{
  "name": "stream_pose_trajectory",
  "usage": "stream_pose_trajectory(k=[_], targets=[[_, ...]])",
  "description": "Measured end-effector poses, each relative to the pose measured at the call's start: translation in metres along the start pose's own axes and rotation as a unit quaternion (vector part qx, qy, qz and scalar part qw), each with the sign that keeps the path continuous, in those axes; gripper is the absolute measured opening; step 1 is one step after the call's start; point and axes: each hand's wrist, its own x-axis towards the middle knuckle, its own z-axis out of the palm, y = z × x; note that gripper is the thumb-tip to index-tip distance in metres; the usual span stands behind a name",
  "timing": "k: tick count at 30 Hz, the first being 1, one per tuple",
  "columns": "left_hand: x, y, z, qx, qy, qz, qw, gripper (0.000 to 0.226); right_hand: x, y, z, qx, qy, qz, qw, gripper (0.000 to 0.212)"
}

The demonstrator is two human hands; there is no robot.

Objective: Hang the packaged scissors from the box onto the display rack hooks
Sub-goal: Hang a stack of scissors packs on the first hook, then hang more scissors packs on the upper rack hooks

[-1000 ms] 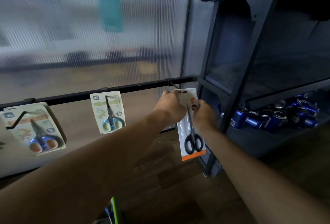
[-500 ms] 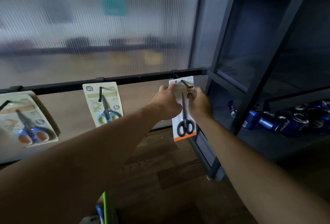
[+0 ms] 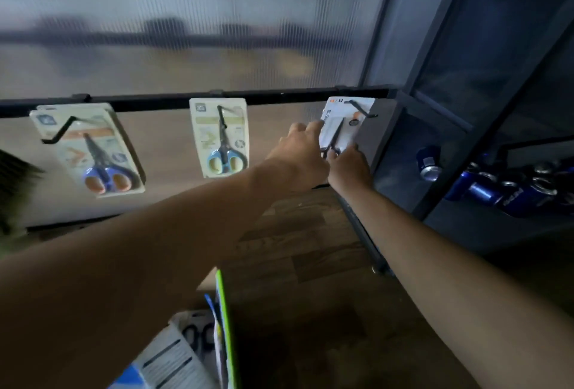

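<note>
The left hand point(image 3: 298, 155) grips the left edge of the scissors pack point(image 3: 340, 128) hanging on the rightmost hook point(image 3: 362, 110); the right hand point(image 3: 349, 169) pinches its lower edge.

My only camera rides on my head, wide-angle, facing forward and down along my outstretched arms point(image 3: 174, 242); my fingers point(image 3: 297, 131) sit mid-frame, fairly near, the rail point(image 3: 279, 97) just above them, floor point(image 3: 310, 267) below them.

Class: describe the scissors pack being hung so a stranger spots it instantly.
Follow the black rail to its right end. There a white scissors pack sits on the last hook, held by the left hand and right hand. Unlike its blue-handled neighbours, its scissors are black.
</note>
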Motion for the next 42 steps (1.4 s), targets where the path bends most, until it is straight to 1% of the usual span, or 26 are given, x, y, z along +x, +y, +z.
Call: stream_pose_trajectory(k=[2,4,5,7,10,12,16,18,21,25,27,29,30,33,36,39,40,42], targets=[[-0.02,-0.02,-0.009,0.027,0.018,0.012,0.999,0.071,-0.028,-0.013,0.017,-0.014,-0.028,-0.034,0.999,0.045],[-0.038,-0.042,-0.018,0.046,0.022,0.013,0.999,0.072,-0.053,-0.029,0.03,-0.04,-0.055,-0.064,0.996,0.042],[-0.048,-0.055,-0.023,0.052,0.022,0.003,0.998,0.072,-0.066,-0.038,0.034,-0.06,-0.068,-0.077,0.993,0.041],[-0.073,-0.077,-0.035,0.058,0.01,-0.024,0.998,0.074,-0.095,-0.056,0.039,-0.074,-0.099,-0.063,0.99,0.042],[-0.117,-0.105,-0.055,0.071,-0.011,-0.064,0.995,0.069,-0.152,-0.074,0.041,-0.124,-0.133,-0.055,0.982,0.046],[-0.147,-0.126,-0.066,0.075,-0.019,-0.096,0.992,0.067,-0.187,-0.083,0.046,-0.154,-0.159,-0.08,0.972,0.043],[-0.188,-0.183,-0.075,0.098,-0.021,-0.153,0.983,0.068,-0.234,-0.11,0.088,-0.152,-0.192,-0.192,0.95,0.035],[-0.203,-0.214,-0.075,0.108,-0.008,-0.181,0.978,0.066,-0.252,-0.119,0.117,-0.157,-0.207,-0.252,0.932,0.034],[-0.227,-0.251,-0.074,0.113,0.016,-0.226,0.967,0.06,-0.275,-0.122,0.15,-0.16,-0.216,-0.32,0.908,0.035],[-0.273,-0.28,-0.087,0.124,0.03,-0.278,0.952,0.06,-0.301,-0.133,0.176,-0.13,-0.246,-0.368,0.887,0.032],[-0.297,-0.288,-0.094,0.12,0.046,-0.3,0.945,0.06,-0.318,-0.139,0.185,-0.1,-0.276,-0.369,0.882,0.031],[-0.319,-0.295,-0.096,0.118,0.045,-0.32,0.939,0.058,-0.335,-0.142,0.194,-0.088,-0.307,-0.363,0.875,0.035],[-0.33,-0.299,-0.096,0.124,0.037,-0.326,0.936,0.055,-0.343,-0.144,0.198,-0.089,-0.327,-0.37,0.865,0.035],[-0.35,-0.309,-0.095,0.134,0.02,-0.324,0.936,0.049,-0.356,-0.148,0.21,-0.091,-0.394,-0.407,0.819,0.033],[-0.354,-0.316,-0.098,0.136,-0.002,-0.321,0.937,0.047,-0.357,-0.151,0.22,-0.134,-0.431,-0.427,0.784,0.036],[-0.356,-0.315,-0.098,0.131,-0.037,-0.322,0.937,0.036,-0.357,-0.15,0.224,-0.189,-0.481,-0.453,0.727,0.043],[-0.357,-0.316,-0.097,0.127,-0.049,-0.318,0.938,0.032,-0.356,-0.15,0.223,-0.198,-0.49,-0.456,0.716,0.044],[-0.357,-0.317,-0.095,0.102,-0.076,-0.313,0.941,0.03,-0.351,-0.147,0.221,-0.184,-0.504,-0.454,0.712,0.04]])
